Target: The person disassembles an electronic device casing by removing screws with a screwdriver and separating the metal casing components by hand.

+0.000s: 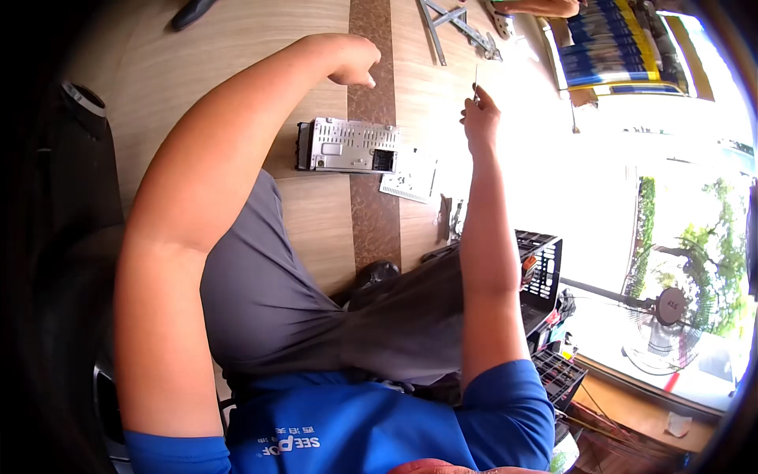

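Observation:
My left hand (355, 63) hangs over the dark floor strip, beyond the metal unit. Its fingers are bent and mostly hidden; whether they hold anything is unclear. Off to the right, my right hand (482, 118) is closed on a thin tool (476, 88) that points away from me; bright glare blurs its outline. A silver car-stereo-like unit (353, 146) with slots and a black socket lies on the floor between my arms. Beside it on the right is a flat, perforated metal plate (412, 175). Neither hand touches them.
Small metal parts (450, 217) lie near my right forearm. A metal frame (458, 24) rests farther off, near another person's shoe (502, 22). Black crates (541, 268) stand at my right, with a fan (669, 306) beyond. A dark object (87, 150) stands at left.

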### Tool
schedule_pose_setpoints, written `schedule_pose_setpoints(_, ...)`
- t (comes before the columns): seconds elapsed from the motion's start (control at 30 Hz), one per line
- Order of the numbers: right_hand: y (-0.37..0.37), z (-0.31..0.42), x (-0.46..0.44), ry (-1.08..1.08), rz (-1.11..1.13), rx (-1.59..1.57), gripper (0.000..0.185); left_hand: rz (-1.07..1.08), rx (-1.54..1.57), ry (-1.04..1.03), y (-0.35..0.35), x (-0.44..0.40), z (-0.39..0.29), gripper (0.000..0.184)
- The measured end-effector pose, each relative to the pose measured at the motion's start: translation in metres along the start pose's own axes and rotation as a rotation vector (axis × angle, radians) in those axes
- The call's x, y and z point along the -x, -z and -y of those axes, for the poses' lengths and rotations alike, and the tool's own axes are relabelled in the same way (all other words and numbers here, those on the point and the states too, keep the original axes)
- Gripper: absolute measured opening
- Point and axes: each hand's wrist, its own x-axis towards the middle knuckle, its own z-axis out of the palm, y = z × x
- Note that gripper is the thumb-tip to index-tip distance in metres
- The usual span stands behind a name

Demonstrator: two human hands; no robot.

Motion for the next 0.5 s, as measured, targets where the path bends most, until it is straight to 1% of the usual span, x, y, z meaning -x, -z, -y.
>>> schedule_pose_setpoints(0.03, 0.006, 0.019, 0.008, 0.063, 0.057, 0.074, 0.042, 0.017, 0.015, 0.034, 0.001, 0.002, -0.002, 0.054)
schedule_pose_setpoints(0.1, 0.017, 0.059, 0.033, 0.097, 0.249, 0.347, 0.039, -0.001, 0.034, 0.018, 0.0, 0.002, 0.003, 0.055)
schedule_pose_setpoints(0.13, 0.021, 0.072, 0.051, 0.112, 0.279, 0.38, 0.033, 0.0, 0.013, -0.004, -0.002, -0.001, 0.009, 0.055)
schedule_pose_setpoints(0.17, 0.025, 0.073, 0.062, 0.155, 0.285, 0.467, 0.029, -0.002, -0.008, -0.023, -0.003, -0.001, 0.011, 0.055)
schedule_pose_setpoints(0.23, 0.026, 0.068, 0.094, 0.143, 0.262, 0.514, 0.023, 0.015, -0.007, -0.019, -0.007, -0.004, 0.017, 0.054)
schedule_pose_setpoints(0.3, 0.022, 0.05, 0.111, 0.247, 0.396, 0.502, 0.02, 0.022, 0.003, -0.01, -0.01, -0.012, 0.028, 0.054)
schedule_pose_setpoints(0.33, 0.019, 0.058, 0.116, 0.305, 0.426, 0.596, 0.022, 0.033, -0.01, -0.011, -0.011, -0.015, 0.034, 0.054)
schedule_pose_setpoints(0.37, 0.016, 0.067, 0.118, 0.299, 0.425, 0.701, 0.023, 0.033, 0.005, -0.009, -0.014, -0.017, 0.036, 0.054)
schedule_pose_setpoints(0.43, 0.009, 0.071, 0.124, 0.299, 0.391, 0.493, 0.019, 0.031, 0.008, -0.016, -0.015, -0.019, 0.034, 0.054)
schedule_pose_setpoints(0.5, 0.002, 0.067, 0.126, 0.454, 0.394, 0.452, 0.02, 0.052, 0.003, 0.006, -0.014, -0.017, 0.028, 0.054)
